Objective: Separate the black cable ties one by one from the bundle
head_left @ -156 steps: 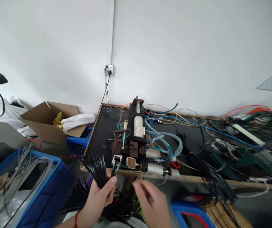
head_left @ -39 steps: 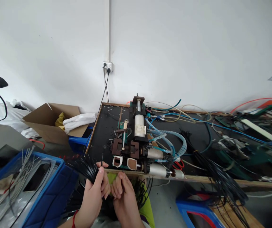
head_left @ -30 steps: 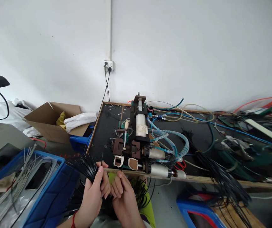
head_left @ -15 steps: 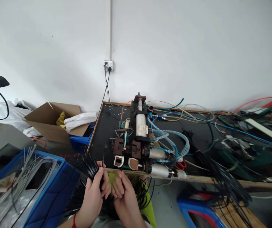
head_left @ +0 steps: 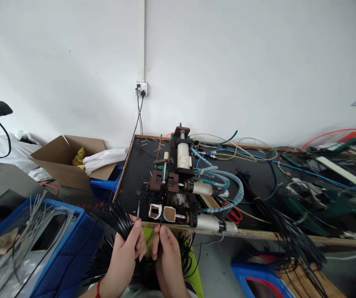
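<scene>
My left hand is closed around a bundle of black cables that fans out up and to the left. One cable end stands up apart from the rest above its thumb. Just to the right, my right hand pinches a thin black cable at the bench's front edge. That cable points up into the gap between two pale-rimmed clamp pads of a pneumatic machine. Behind the pads sit the brown jaws. More black cables hang below my hands, partly hidden by them.
On the left stands a blue bin holding pale wires and a phone. A cardboard box lies behind it. Blue air hoses curve right of the machine. Another black cable bundle hangs over the bench edge above a blue stool.
The right clamp pad has slid left towards the other, and the brown jaws have drawn together. My right hand has shifted slightly right, with its cable now reaching between the pads.
</scene>
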Demonstrator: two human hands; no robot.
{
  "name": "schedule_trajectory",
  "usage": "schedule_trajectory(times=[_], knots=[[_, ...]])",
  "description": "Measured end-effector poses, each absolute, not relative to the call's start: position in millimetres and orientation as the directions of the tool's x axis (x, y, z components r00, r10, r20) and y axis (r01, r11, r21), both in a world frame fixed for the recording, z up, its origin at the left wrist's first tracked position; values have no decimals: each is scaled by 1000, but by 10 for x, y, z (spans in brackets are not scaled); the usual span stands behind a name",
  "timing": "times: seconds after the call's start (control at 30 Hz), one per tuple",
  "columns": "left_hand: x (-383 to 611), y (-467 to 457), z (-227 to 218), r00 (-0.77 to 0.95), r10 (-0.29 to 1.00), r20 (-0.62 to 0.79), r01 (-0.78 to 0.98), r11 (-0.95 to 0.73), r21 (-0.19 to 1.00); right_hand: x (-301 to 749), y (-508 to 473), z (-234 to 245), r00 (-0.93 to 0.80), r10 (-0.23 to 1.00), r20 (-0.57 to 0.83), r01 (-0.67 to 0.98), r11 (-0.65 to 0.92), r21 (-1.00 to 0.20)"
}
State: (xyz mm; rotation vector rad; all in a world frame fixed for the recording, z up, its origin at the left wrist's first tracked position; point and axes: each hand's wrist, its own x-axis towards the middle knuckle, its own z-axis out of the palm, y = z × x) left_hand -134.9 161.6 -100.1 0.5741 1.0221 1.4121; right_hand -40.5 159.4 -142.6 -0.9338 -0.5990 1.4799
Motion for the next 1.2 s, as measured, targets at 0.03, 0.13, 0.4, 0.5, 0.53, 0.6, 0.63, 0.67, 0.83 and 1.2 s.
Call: schedule_trajectory(times=[0.03,0.13,0.4,0.5,0.53,0.6,0.63,0.67,0.83,1.2], knots=[[-1343,1612,-1004,-136,962,-236,-518,134,845,-368,1564,-1424,80,983,-165,-445,-113,-889],[-1331,1593,-1039,-109,970,-219,-513,134,848,-105,1416,-1441,99,995,-13,16,-14,-1000],[-1280,1488,-1178,36,975,-218,-495,206,844,928,1102,-1461,206,965,-162,831,-260,-492],[-1219,1437,-1194,114,968,-222,-443,249,861,591,1232,-1095,91,996,-4,604,-59,-795],[-1203,1423,-1192,144,963,-226,-413,266,871,425,1291,-968,53,997,58,466,26,-884],[-1190,1413,-1172,178,956,-232,-334,281,900,135,1391,-778,46,986,160,284,140,-948],[-1196,1419,-1153,166,961,-223,-297,265,917,36,1422,-727,68,978,196,242,175,-954],[-1209,1434,-1128,132,971,-199,-269,228,936,-27,1439,-708,114,967,229,227,199,-953],[-1299,1544,-1010,-109,992,-68,-253,39,967,-44,1396,-838,283,949,139,136,103,-985],[-1344,1659,-1061,-156,965,-209,-430,124,894,7,1332,-1150,-198,978,-60,23,-57,-998]])
